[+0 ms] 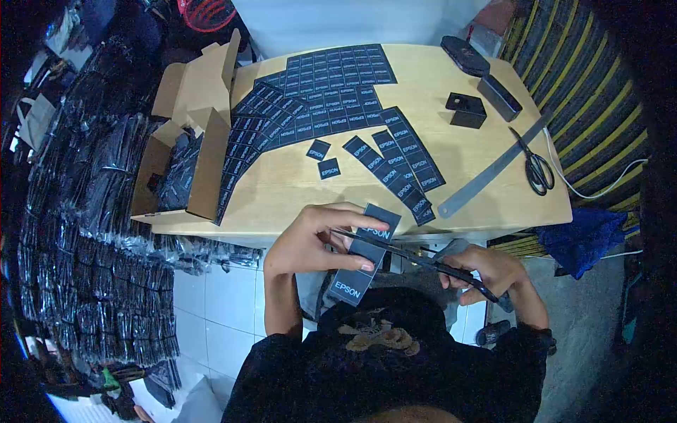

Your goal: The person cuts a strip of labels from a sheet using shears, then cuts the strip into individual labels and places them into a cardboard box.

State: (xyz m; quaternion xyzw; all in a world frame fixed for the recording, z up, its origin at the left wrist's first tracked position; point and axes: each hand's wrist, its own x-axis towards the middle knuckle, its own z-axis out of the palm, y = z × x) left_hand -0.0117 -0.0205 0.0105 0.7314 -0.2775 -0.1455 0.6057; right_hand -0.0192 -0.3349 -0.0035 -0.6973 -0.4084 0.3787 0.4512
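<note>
My left hand (310,243) is closed on a short black strip (347,283) printed with white EPSON lettering, thumb and fingers gripping its side. In my right hand (490,271) is a pair of black scissors (423,263), the fingers wrapped round the handles. Their blades reach left across the middle of the strip, between two printed labels. Just beyond, on the table, longer EPSON label strips (384,173) overlap one another. Two cut EPSON squares (329,168) lie farther left.
Uncut EPSON sheets (331,88) cover the back of the wooden table (282,197). An open cardboard box (204,173) at left holds cut labels. A metal ruler (486,173), second scissors (538,169) and black boxes (467,111) lie at right. Plastic-wrapped bundles (99,240) are stacked at left.
</note>
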